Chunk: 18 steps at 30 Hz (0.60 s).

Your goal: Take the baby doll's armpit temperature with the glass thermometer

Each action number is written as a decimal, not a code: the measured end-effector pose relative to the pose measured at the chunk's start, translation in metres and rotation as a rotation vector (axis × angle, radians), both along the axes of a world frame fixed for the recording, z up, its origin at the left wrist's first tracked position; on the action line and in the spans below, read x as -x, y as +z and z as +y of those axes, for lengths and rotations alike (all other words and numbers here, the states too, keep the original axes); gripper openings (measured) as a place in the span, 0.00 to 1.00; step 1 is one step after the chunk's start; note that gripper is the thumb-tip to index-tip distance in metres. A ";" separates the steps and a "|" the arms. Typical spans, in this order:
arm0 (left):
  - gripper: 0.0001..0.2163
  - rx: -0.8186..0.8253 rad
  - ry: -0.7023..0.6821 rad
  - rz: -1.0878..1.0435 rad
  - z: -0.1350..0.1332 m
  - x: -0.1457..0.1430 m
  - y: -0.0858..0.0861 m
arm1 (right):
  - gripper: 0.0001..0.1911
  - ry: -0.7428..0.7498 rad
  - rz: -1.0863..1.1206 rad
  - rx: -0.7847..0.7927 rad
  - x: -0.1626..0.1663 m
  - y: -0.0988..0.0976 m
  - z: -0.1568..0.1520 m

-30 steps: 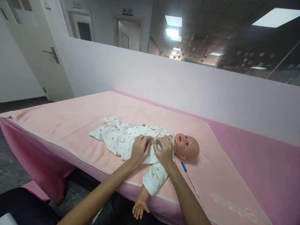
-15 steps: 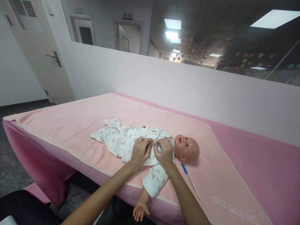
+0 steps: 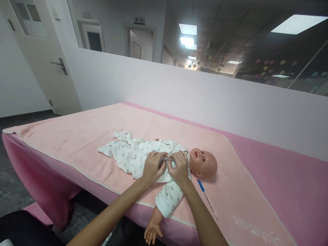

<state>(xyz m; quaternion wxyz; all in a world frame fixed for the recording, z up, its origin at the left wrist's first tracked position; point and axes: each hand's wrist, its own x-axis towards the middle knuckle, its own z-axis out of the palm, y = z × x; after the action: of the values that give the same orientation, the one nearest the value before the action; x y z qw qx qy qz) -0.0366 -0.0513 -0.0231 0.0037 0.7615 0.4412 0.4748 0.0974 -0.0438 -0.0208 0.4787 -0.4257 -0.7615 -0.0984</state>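
On its back lies a baby doll (image 3: 203,163), its head to the right, dressed in a white patterned romper (image 3: 128,153). My left hand (image 3: 153,167) and my right hand (image 3: 178,166) meet over the doll's chest. Both pinch the romper's front edge, with the fingertips nearly touching; the exact fastening between them is too small to make out. One sleeved arm of the doll (image 3: 169,200) reaches toward me past the table edge, its palm open. The other arm is mostly hidden. A thermometer with a blue cap (image 3: 205,193) rests beside the doll's head, right of my right forearm.
A pale pink blanket (image 3: 84,130) covers the table, over a darker pink cloth (image 3: 279,150). Behind stands a white half wall (image 3: 179,89) with glass above. A door (image 3: 38,54) is at the far left.
My fingers have shifted slightly at the chest, and a bit more of the romper's edge shows lifted between them. The doll and thermometer lie as before.
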 end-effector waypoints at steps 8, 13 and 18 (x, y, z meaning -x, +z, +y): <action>0.08 0.041 0.001 -0.018 0.000 0.000 0.001 | 0.04 -0.003 -0.022 0.021 0.000 0.000 0.000; 0.09 0.063 0.047 -0.023 0.000 -0.002 0.001 | 0.05 -0.012 -0.038 0.008 0.000 0.000 0.001; 0.09 0.099 0.042 -0.031 0.002 -0.001 0.001 | 0.04 -0.016 -0.044 0.012 0.001 -0.001 0.002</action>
<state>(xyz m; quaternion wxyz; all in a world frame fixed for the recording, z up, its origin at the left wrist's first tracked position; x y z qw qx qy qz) -0.0351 -0.0494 -0.0220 0.0381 0.7435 0.4798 0.4642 0.0967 -0.0422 -0.0213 0.4583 -0.4325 -0.7690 -0.1070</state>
